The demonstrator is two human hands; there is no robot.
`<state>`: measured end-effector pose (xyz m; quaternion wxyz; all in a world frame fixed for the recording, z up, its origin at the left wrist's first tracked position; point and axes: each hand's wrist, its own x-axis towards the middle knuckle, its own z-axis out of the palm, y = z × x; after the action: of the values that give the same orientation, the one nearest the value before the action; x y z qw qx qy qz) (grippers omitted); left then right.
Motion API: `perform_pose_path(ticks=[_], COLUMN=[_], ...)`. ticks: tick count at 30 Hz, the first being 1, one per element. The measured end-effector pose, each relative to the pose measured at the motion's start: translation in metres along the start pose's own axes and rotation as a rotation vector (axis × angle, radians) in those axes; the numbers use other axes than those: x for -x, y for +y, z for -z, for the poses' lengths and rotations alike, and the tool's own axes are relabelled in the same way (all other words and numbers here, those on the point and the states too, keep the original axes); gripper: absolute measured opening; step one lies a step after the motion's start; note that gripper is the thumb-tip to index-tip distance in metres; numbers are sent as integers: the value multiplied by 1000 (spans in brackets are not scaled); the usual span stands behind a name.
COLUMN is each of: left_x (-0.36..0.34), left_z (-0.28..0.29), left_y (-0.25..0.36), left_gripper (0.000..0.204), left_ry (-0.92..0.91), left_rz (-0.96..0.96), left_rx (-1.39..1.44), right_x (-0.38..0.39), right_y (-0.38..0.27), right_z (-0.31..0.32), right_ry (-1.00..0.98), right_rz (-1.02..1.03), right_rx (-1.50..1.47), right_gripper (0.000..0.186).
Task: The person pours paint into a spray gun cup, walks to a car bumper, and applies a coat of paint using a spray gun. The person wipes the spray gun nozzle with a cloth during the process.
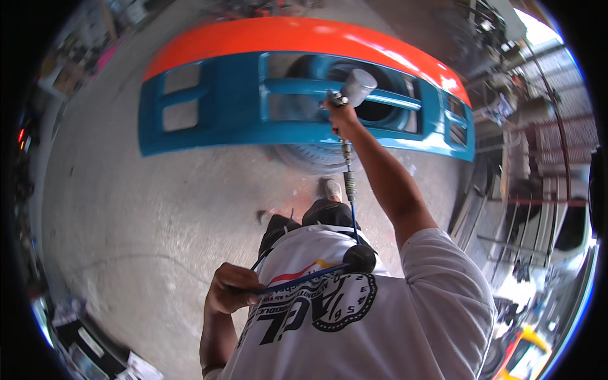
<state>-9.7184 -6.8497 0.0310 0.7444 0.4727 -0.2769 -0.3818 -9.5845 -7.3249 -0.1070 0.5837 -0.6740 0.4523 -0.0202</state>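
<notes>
My right hand (342, 119) is wrapped round the handle of a spray gun, held out over a large vehicle bumper. A silvery paint cup (359, 87) sits on the gun. From the gun's handle a metal coupling (349, 183) hangs down to a thin blue air hose (304, 277). My left hand (233, 286), beside my waist, is closed on that hose where it crosses my shirt. The bumper (228, 95) is blue-green, with rectangular openings and a glossy orange band (285, 35) along its far edge.
Under the bumper lie stacked tyres (310, 158). My shoe (332, 189) stands on the concrete floor (126, 221) close to them. Along the right side are metal racks (532, 221) and clutter. A dark box (85, 342) lies at the lower left, and a faint hose (139, 256) runs across the floor.
</notes>
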Motion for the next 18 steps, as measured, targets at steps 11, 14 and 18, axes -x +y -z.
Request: perform_pose_path(ticks=[11,14,18], left_x=[-162,-217,-284], left_z=[-135,-199,-287], left_y=[-63,-95,-128], left_gripper=[26,24,23], left_ry=[-351,-401,-443], left_rz=[163,179,207], left_rx=[-37,-29,-34], right_x=[-48,-64,-79], right_y=[92,125,156], right_z=[333,422,541], right_ry=[305,349,330], right_rz=[-119,-123,-7], right_rx=[17,5,-4], right_gripper=[44,39,35])
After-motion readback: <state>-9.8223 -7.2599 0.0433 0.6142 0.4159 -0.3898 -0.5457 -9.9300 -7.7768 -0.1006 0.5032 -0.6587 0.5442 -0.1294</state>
